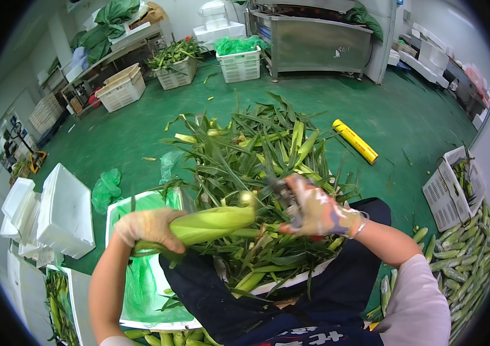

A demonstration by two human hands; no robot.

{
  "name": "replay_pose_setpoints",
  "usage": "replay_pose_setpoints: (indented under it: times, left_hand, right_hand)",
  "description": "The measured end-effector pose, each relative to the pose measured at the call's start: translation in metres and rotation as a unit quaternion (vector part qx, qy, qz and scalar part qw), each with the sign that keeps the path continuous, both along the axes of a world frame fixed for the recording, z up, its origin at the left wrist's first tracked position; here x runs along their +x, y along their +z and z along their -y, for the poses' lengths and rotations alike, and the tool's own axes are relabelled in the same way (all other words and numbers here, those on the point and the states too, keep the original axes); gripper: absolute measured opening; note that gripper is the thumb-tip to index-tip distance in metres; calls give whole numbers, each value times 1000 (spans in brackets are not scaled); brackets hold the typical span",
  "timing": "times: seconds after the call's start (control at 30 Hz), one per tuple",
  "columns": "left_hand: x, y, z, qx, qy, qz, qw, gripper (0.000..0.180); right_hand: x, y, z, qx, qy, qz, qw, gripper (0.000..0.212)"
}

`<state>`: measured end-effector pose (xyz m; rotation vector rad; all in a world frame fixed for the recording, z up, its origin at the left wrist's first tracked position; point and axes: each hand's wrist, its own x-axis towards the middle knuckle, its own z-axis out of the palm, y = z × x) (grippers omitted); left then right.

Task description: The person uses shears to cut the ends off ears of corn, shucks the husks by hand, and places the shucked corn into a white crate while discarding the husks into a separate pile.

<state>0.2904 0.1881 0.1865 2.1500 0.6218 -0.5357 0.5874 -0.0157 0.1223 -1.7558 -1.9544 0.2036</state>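
Observation:
An ear of corn (217,225) in its green husk lies across my left hand (151,228), which wears a pale glove and is wrapped round its left end. The ear's pale cut stem points right and up, slightly blurred. My right hand (327,212), in an orange-and-white patterned glove, grips a pair of pruning shears (291,202). Its blades are smeared by motion, apart from the stem and to its right. Beneath both hands spreads a heap of corn leaves and husks (227,155), piled in front of my lap.
Left of my knees stands a foam box (117,214) lined with green plastic; husked ears (170,337) lie below it. White foam boxes (67,213) stand farther left. Many wrapped ears (470,259) and a crate (444,193) are at right. A yellow roll (356,142) lies on the floor.

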Motion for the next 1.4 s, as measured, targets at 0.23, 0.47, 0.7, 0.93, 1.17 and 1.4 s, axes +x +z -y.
replay_pose_setpoints:
  times: [0.23, 0.47, 0.7, 0.93, 1.17, 1.4]
  left_hand:
    - [90, 60, 40, 543, -180, 158, 805, 48]
    - [112, -88, 77, 30, 381, 386, 840, 43]
    - [135, -121, 68, -518, 465, 491, 524, 55]
    - [81, -116, 31, -278, 503, 427, 698, 47]
    - [51, -64, 72, 283, 306, 178, 891, 62]
    - [40, -52, 100, 293, 161, 73, 940, 56]
  right_hand:
    - [-15, -11, -20, -32, -32, -201, 979, 78]
    - [-50, -71, -8, 117, -270, -254, 921, 86]
    - [-35, -65, 20, 37, -153, -347, 924, 50]
    - [12, -62, -11, -103, -263, -66, 957, 59]
    - [-9, -82, -9, -173, -42, -186, 966, 91]
    - [-7, -77, -14, -234, 150, -599, 751, 31]
